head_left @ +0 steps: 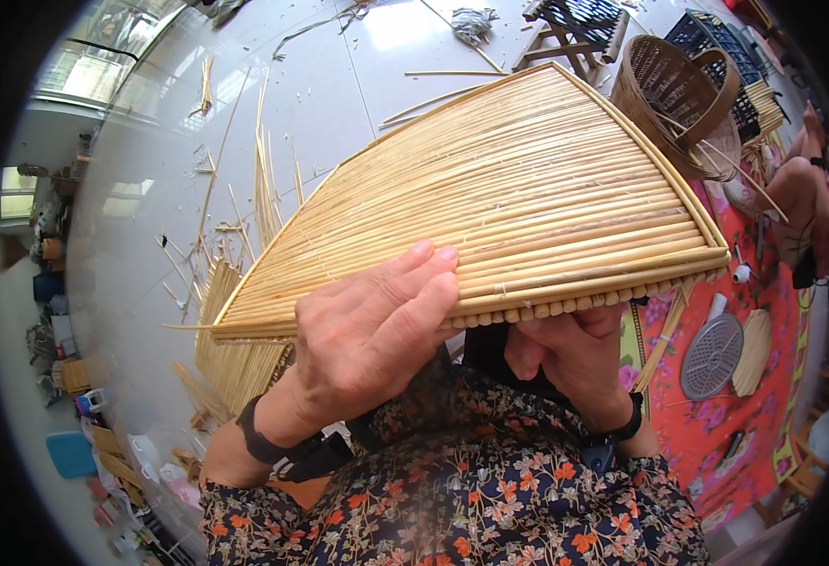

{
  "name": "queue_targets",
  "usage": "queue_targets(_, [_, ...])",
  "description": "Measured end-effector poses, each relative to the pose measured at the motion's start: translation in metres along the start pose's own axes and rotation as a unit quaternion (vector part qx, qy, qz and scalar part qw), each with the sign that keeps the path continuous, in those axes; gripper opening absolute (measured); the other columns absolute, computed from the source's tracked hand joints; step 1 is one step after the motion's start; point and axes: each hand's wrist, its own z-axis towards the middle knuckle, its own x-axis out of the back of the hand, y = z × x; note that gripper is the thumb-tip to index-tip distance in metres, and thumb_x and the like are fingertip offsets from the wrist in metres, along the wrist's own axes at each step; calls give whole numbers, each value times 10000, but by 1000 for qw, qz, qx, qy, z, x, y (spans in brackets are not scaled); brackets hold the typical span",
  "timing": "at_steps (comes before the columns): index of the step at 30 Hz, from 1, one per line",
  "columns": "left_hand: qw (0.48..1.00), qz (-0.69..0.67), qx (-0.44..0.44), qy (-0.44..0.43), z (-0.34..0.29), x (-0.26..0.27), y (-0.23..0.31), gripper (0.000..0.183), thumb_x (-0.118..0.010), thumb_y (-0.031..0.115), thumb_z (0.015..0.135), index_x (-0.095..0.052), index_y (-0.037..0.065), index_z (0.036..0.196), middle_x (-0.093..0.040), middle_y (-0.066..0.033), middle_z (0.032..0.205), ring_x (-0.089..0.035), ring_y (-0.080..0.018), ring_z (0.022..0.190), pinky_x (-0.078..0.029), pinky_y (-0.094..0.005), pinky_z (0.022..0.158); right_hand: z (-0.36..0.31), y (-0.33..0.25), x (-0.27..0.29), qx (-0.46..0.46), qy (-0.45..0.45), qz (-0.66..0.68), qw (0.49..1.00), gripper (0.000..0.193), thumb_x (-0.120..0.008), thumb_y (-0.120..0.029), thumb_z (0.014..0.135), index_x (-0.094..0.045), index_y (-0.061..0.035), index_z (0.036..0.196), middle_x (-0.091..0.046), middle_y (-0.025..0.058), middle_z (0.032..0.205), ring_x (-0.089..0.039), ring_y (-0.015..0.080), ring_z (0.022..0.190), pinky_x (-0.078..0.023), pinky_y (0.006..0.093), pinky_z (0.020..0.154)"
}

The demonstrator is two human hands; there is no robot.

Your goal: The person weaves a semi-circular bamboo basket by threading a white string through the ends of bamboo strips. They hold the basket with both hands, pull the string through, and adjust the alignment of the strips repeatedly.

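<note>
A large fan-shaped straw panel (518, 179) is held up in front of me, tilted, made of pale stalks laid side by side with a bound rim. My left hand (376, 325) grips its near edge, the fingers lying together on the upper face. Below that edge, right of the middle, my right hand (575, 354) is closed with curled fingers against the panel's underside. The panel hides part of the right hand's fingers. Along the near edge runs a row of cut stalk ends. A thin stalk sticks out past the panel's left corner.
Another straw piece (235, 292) stands at my left, near loose stalks (263, 179) on the tiled floor. At right, a wicker basket (641, 75) stands beyond a red floral mat (688, 443) bearing a grey perforated disc (712, 357). Another person's leg (796, 203) shows far right.
</note>
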Motion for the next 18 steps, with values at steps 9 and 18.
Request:
queue_targets(9, [1000, 25, -6, 1, -1, 0, 7, 487, -906, 99, 890, -673, -3, 1305, -813, -260, 1210, -818, -409, 1120, -697, -447, 886, -2, 4, 1, -8, -5, 13, 1000, 82, -739, 15, 1036, -762, 40, 1111, -736, 101, 752, -686, 176, 588, -538, 292, 561])
queue_targets(18, [1000, 31, -5, 5, -5, 2, 8, 455, -891, 97, 911, -664, -8, 1292, -815, -254, 1203, -818, -410, 1121, -697, -445, 881, -4, 5, 4, 7, -33, -24, 999, 99, -719, -7, 1066, -755, 26, 1152, -742, 96, 778, -701, 176, 636, -551, 299, 600])
